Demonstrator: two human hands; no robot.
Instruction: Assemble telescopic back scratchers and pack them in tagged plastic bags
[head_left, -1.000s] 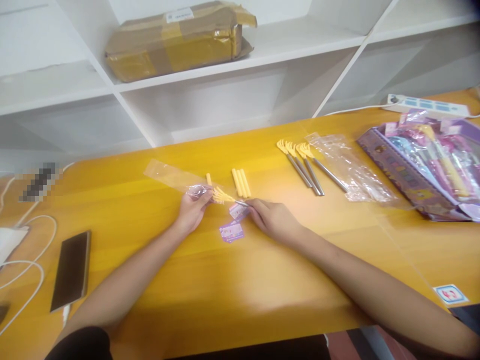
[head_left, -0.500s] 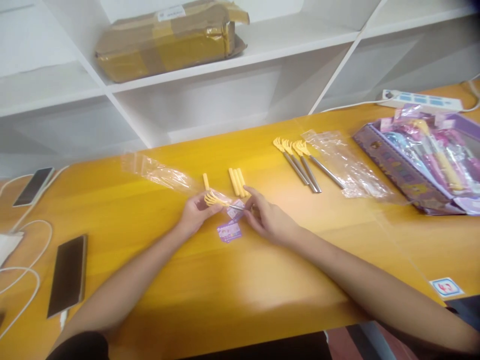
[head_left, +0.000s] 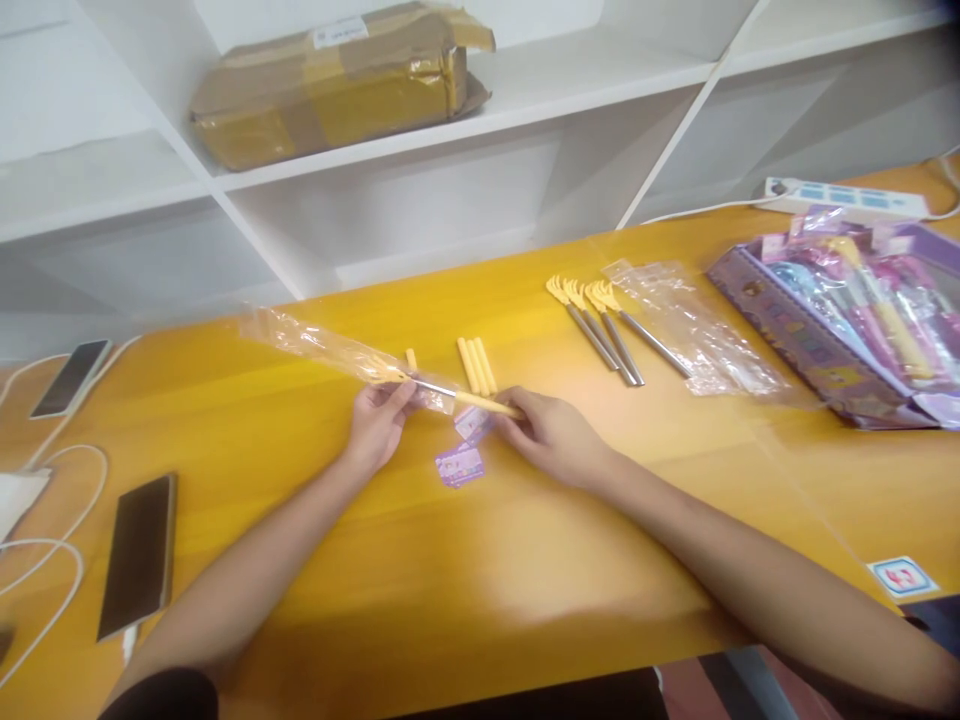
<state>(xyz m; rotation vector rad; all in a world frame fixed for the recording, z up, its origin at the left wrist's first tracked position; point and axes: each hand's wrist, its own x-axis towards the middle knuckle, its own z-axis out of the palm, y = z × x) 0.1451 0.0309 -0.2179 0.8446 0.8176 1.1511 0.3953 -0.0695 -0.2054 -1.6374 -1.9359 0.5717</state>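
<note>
A back scratcher (head_left: 435, 388) with a yellow claw head, metal rod and yellow handle lies slantwise between my hands. My right hand (head_left: 551, 432) is closed on the end of its handle. The fingers of my left hand (head_left: 379, 420) pinch the clear plastic bag (head_left: 319, 345) near the claw head, which lies at or inside the bag. Several yellow handles (head_left: 477, 366) lie side by side behind, and another yellow handle (head_left: 410, 358) stands out beyond my left fingers. Purple cards (head_left: 460, 466) lie just in front of my hands.
Several claw-headed rods (head_left: 600, 325) and clear bags (head_left: 697, 330) lie right of centre. A purple box (head_left: 810, 350) of wrapped items sits at the right, near a power strip (head_left: 846, 198). Phones (head_left: 136, 555) and cables are at the left; a carton (head_left: 337, 90) rests on the shelf.
The scratcher has moved left, its claw now over the plastic bag. Its yellow handle now shows by my right hand. My left hand has shifted slightly left and grips the bag.
</note>
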